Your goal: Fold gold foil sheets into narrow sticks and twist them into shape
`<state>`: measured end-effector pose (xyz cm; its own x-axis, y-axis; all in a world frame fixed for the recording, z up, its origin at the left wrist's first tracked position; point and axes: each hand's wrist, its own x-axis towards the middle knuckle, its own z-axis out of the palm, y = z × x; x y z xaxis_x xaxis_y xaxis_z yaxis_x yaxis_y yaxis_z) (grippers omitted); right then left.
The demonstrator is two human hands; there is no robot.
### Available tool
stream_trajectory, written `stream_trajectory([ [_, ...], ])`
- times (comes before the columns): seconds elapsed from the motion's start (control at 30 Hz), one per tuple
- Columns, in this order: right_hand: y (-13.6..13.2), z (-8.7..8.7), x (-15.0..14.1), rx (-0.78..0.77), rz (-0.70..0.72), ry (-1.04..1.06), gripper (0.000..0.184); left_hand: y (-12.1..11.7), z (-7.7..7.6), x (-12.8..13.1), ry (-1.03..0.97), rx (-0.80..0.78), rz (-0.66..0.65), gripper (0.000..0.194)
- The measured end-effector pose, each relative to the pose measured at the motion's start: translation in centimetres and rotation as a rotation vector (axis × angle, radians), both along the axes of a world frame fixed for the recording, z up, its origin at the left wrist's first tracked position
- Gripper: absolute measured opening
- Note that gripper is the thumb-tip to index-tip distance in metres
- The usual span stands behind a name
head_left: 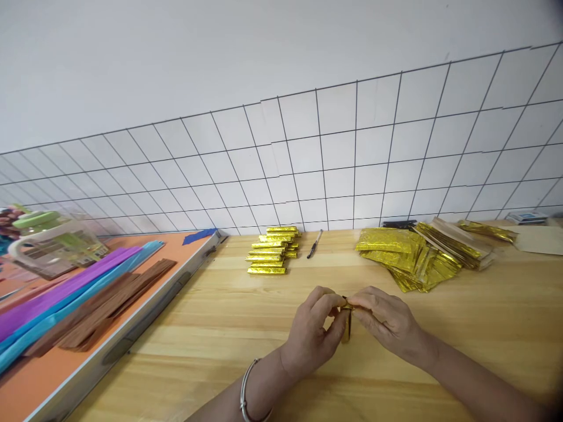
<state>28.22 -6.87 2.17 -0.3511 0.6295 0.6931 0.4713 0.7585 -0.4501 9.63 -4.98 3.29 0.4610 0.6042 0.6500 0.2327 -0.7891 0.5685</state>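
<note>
My left hand (314, 328) and my right hand (389, 322) meet over the wooden table, both pinching the top end of a small gold foil piece (346, 328). It hangs upright between them, narrow and shiny, and its upper end is partly covered by my fingertips. Beyond my hands, several finished-looking gold foil bars (268, 258) lie stacked crosswise near the wall. A pile of flat gold foil sheets (409, 258) spreads out to the right, fanned and overlapping. A silver bangle sits on my left wrist.
A pen (314, 244) lies between the bars and the sheets. On the left, an orange-topped board (145, 293) carries purple, blue and brown crepe paper strips (118, 305) and a clear-sided container (61, 246). Papers (539, 239) lie at the far right, before the gridded wall.
</note>
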Motion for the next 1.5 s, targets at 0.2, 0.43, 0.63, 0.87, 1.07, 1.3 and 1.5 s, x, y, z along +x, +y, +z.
stream_trajectory([
  [0.2, -0.2, 0.3, 0.3, -0.002, -0.027, -0.081, 0.021, -0.2, 0.1, -0.1, 0.010, 0.021, -0.028, 0.022],
  [0.43, -0.2, 0.7, 0.5, 0.001, -0.012, -0.112, 0.020, -0.2, -0.4, 0.0, -0.011, 0.025, -0.037, 0.023],
  [0.63, -0.3, 1.1, 0.5, -0.009, -0.006, -0.123, 0.016, -0.2, -0.6, -0.1, -0.027, 0.061, -0.100, 0.025],
  [0.87, -0.4, 1.1, 0.6, 0.053, -0.021, -0.194, 0.016, 0.1, -0.7, -0.1, -0.036, 0.116, -0.108, 0.025],
  [1.07, -0.7, 1.3, 0.6, 0.142, -0.059, -0.318, 0.019, 0.1, -1.1, -0.2, -0.031, 0.133, -0.105, 0.026],
  [1.3, -1.0, 1.8, 0.6, 0.125, -0.047, -0.360, 0.021, 0.0, -1.3, -0.3, -0.052, 0.081, -0.113, 0.029],
  [1.5, -0.7, 1.7, 0.6, -0.023, 0.027, -0.194, 0.024, 0.1, -1.3, -0.2, -0.062, 0.051, -0.098, 0.024],
])
